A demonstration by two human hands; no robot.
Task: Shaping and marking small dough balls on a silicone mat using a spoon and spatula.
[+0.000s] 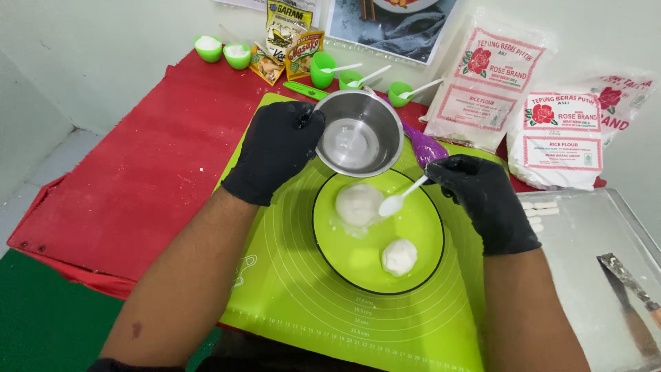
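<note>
Overhead, both hands wear black gloves and work above a lime-green mat (303, 303) spread on a red table (138, 165). Left hand (275, 148) is clenched on the rim of a small steel bowl (358, 134), holding it tilted toward the person, just above the far edge of a green plate (344, 265); the bowl's inside looks wet and whitish. Right hand (482, 196) pinches the handle of a white plastic spoon (403, 196) between fingertips, the spoon's bowl lowered against the nearer side of a white dough lump (358, 204) that sits at the far part of the plate, with a thin wet patch spread around its base. A second, smaller dough ball (399, 256) rests on the same plate, nearer the person and to the right, apart from the first. A purple scoop (423, 146) lies on the mat just behind the right hand, partly hidden by the bowl. Behind it, white flour bags (523, 117) lean at the wall. Small green cups (323, 69) with white spoons and seasoning packets (289, 45) line the table's far edge. At right, a clear tray (585, 275) holds small white dough sticks (540, 210) and a metal scraper (630, 282).
</note>
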